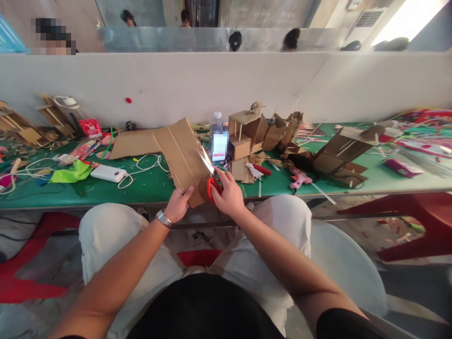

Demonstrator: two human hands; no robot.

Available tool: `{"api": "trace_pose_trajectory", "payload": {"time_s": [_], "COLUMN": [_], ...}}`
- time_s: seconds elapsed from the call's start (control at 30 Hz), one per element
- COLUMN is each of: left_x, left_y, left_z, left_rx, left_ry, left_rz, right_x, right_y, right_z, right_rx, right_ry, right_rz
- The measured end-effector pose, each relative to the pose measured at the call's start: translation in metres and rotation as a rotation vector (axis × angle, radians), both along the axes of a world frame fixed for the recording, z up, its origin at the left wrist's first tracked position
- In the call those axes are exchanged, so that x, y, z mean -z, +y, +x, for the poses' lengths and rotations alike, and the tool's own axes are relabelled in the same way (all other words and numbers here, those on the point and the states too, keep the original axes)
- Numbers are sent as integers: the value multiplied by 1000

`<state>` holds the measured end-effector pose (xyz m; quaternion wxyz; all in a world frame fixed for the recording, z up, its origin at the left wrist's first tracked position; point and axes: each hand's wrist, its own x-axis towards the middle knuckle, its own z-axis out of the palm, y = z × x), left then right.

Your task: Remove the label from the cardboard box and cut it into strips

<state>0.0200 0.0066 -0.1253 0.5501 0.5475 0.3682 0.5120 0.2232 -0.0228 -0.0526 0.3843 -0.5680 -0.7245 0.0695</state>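
Note:
A folded piece of brown cardboard (181, 157) is held up over the table's front edge, tilted to the left. My left hand (178, 205) grips its lower edge, the thumb pressed on the near face. My right hand (228, 193) is closed round the red handles of a pair of scissors (208, 165). The scissors' metal blades point up and left and lie against the cardboard's right side; whether they cut into it I cannot tell. Behind them a phone (219, 146) with a lit screen leans on a clear plastic bottle (216, 123).
Cardboard models (243, 132) stand behind and to the right on the green table (151, 190). A pink glue gun (300, 180), a white power bank (108, 173) with a cable, green cloth (72, 172) and a purple box (402, 167) lie about. A white partition (176, 84) rises behind.

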Motion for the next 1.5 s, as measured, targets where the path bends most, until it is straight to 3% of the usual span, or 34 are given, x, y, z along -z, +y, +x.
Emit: {"api": "trace_pose_trajectory", "payload": {"time_s": [0.87, 1.5], "left_x": [-3, 6], "left_y": [-4, -11], "left_z": [1, 11], "left_rx": [-11, 95], "left_ry": [64, 55], "left_rz": [25, -2], "right_x": [6, 0], "right_y": [6, 6], "right_z": [5, 9], "right_rx": [27, 15], "right_ry": [-9, 28], "right_rz": [19, 91]}}
